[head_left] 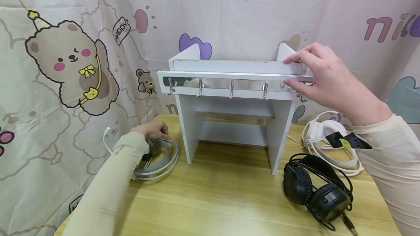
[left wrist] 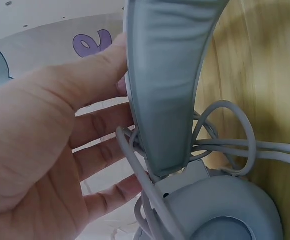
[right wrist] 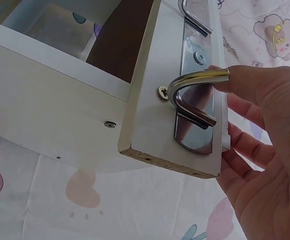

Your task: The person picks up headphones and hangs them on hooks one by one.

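A small white shelf (head_left: 236,67) stands on the wooden table, with a hook rail (head_left: 214,83) of several metal hooks across its upper front. My right hand (head_left: 334,79) grips the rail's right end. In the right wrist view the thumb lies by the tip of the end hook (right wrist: 200,77), and the fingers (right wrist: 250,145) pass behind the board. Left of the shelf, my left hand (head_left: 154,129) holds the grey headphones (head_left: 164,161) by the headband. The left wrist view shows the padded headband (left wrist: 167,85) hiding the fingertips, with a looped cable (left wrist: 245,125) beside it.
Black headphones (head_left: 316,188) with a bundled cable lie at the table's front right. White headphones (head_left: 331,137) lie behind them, near the right forearm. A printed curtain (head_left: 216,17) hangs behind and left of the wooden table (head_left: 210,199).
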Available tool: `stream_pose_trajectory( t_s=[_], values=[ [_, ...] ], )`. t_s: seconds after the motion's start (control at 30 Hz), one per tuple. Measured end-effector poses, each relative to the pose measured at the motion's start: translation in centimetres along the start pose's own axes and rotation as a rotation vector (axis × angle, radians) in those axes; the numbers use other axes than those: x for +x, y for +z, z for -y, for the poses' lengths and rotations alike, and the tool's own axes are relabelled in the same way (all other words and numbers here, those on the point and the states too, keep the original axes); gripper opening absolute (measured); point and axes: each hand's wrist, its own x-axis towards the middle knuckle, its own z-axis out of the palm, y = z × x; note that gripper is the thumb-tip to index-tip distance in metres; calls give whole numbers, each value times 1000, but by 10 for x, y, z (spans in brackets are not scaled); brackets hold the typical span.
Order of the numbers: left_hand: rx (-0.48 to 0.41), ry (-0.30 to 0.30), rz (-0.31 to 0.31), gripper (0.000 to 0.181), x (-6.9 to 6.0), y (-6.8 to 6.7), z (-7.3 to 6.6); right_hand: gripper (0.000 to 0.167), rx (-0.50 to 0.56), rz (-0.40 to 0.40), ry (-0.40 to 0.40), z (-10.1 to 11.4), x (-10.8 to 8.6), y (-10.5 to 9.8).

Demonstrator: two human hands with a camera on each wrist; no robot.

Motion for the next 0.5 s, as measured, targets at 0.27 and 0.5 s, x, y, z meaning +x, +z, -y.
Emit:
stream_pose_trajectory(
  t_s=[0.27, 0.5],
  values=[
    [-11, 32, 7, 20, -5, -2, -4, 48, 0, 2, -4, 0, 0, 1],
    [-7, 32, -3, 20, -11, -3, -9, 47, -7, -2, -7, 1, 1, 0]
  ],
)
